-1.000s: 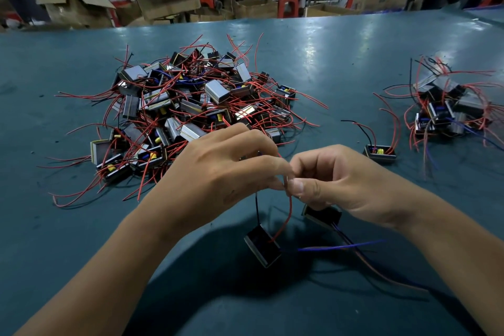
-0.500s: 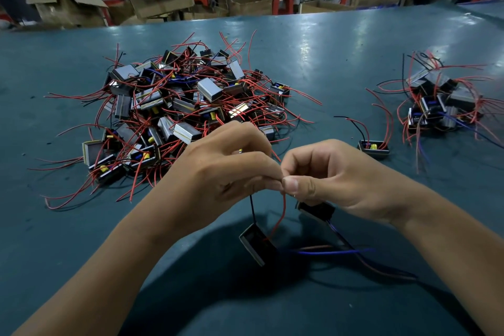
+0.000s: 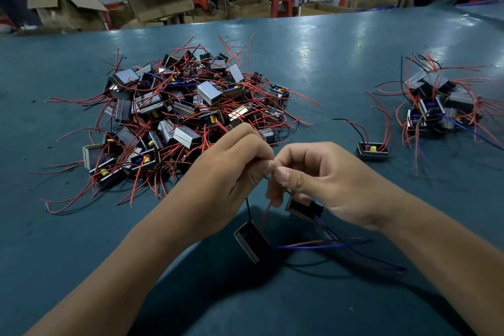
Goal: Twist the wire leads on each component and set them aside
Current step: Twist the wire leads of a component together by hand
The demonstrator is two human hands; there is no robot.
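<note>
Component [image 3: 252, 241] dangles by leads below left hand [image 3: 218, 172] and right hand [image 3: 321, 180].

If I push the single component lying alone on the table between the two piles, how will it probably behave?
The lone component looks boxy and lies flat on the table, so it would probably slide, not roll. Its red and black leads arch up loosely; they likely flop and trail. If pushed right, they might snag the small pile.
</note>
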